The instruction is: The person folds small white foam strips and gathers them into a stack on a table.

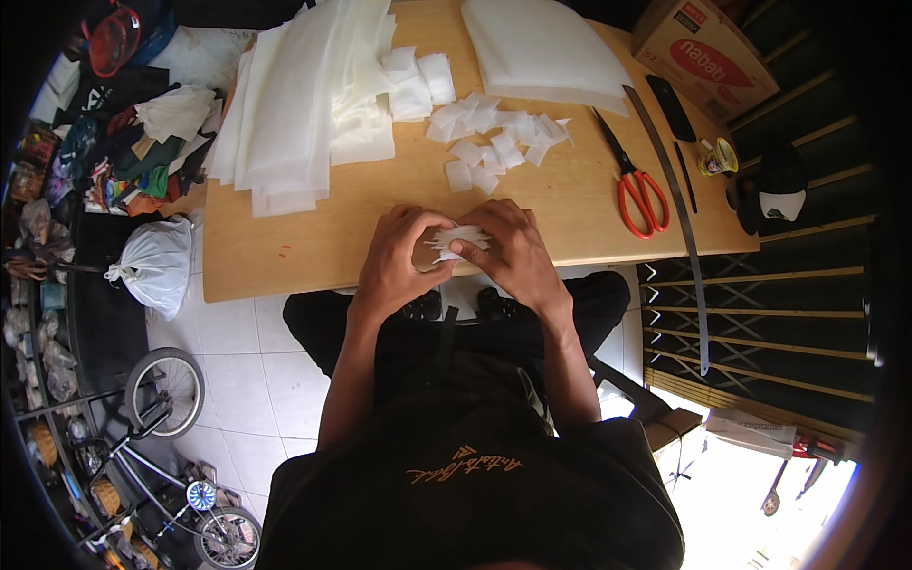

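Note:
Between my two hands, at the table's near edge, is a stack of small white sheet pieces (460, 241), its edges uneven. My left hand (404, 249) curls around the stack's left side. My right hand (513, 252) grips it from the right, the thumb lying across the near face. Just beyond lie loose white squares (489, 157), scattered on the wooden table (351, 242). Farther back sit neater piles of cut pieces (418, 85), beside long white strips (294, 114) layered at the left.
A large white sheet stack (541, 52) lies at the back. Orange-handled scissors (638, 195) and a long metal strip (686, 223) overhanging the edge are at right, near a black phone-like slab (671, 107), a small cup (717, 157) and a carton (703, 57). A bicycle (161, 475) stands lower left.

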`<action>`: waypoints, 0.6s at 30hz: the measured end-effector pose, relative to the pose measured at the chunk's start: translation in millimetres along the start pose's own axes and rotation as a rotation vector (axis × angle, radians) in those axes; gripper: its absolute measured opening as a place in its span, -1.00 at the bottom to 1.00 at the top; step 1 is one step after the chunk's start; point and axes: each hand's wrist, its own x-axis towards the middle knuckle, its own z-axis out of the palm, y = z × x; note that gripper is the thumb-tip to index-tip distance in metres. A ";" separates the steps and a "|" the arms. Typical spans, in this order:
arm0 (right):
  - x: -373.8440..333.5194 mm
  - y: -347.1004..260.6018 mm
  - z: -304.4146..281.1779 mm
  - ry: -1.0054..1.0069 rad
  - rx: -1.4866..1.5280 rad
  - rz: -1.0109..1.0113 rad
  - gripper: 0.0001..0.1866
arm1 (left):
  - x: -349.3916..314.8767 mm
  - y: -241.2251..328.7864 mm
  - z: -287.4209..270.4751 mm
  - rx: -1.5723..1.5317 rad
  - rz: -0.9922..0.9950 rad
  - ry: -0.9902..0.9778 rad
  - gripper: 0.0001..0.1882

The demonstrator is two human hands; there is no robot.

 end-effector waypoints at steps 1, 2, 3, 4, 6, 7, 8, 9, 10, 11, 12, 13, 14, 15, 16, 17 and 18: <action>0.6 -0.4 -0.5 0.001 -0.004 0.000 -0.62 | 0.1 2.3 -0.9 -0.003 -0.041 -0.010 -0.47; 1.0 -1.3 -0.2 0.013 0.006 0.023 -0.62 | 0.8 3.1 -1.4 0.006 -0.025 -0.005 -0.47; 1.4 -2.9 0.7 0.025 0.016 0.045 -0.63 | 1.3 3.7 -1.9 0.015 -0.008 -0.001 -0.48; 2.1 -4.1 1.1 0.036 0.025 0.068 -0.63 | 1.8 4.1 -2.3 0.025 0.008 0.003 -0.48; 7.9 -6.5 -2.1 0.056 -0.025 0.064 -0.66 | 1.6 1.8 -3.5 0.063 0.030 -0.030 -0.50; 11.8 -6.3 -3.6 0.070 -0.052 0.062 -0.67 | 2.4 0.8 -3.5 0.081 0.045 -0.047 -0.51; 16.2 -2.2 -0.3 0.139 -0.075 0.087 -0.70 | 3.4 0.8 -3.4 0.082 0.042 -0.053 -0.52; 22.5 4.5 6.5 0.209 -0.098 0.113 -0.71 | 4.3 0.9 -3.3 0.084 0.040 -0.058 -0.53; 30.3 9.4 10.5 0.277 -0.120 0.141 -0.73 | 5.3 1.7 -2.9 0.085 0.035 -0.065 -0.54; 40.9 11.5 12.1 0.361 -0.191 0.081 -0.74 | 4.8 2.3 -3.1 0.088 0.029 -0.067 -0.54; 47.7 14.7 13.2 0.356 -0.245 0.096 -0.73 | 3.7 2.5 -3.0 0.092 0.024 -0.068 -0.54; 54.8 17.9 15.4 0.353 -0.299 0.108 -0.73 | 3.5 1.7 -4.2 0.098 0.020 -0.067 -0.54; 59.5 18.2 16.9 0.350 -0.352 0.120 -0.71 | 3.5 1.4 -4.1 0.092 0.034 -0.051 -0.54; 62.6 16.3 18.1 0.326 -0.355 0.150 -0.70 | 3.7 1.8 -2.9 0.087 0.048 -0.034 -0.53; 64.9 15.1 19.7 0.298 -0.358 0.179 -0.68 | 3.2 2.1 -1.6 0.080 0.059 -0.016 -0.53; 66.9 14.2 20.8 0.270 -0.361 0.207 -0.66 | 3.0 2.4 -2.1 0.086 0.057 -0.017 -0.53; 68.2 15.2 22.4 0.263 -0.352 0.204 -0.65 | 3.1 2.9 -2.8 0.092 0.055 -0.018 -0.52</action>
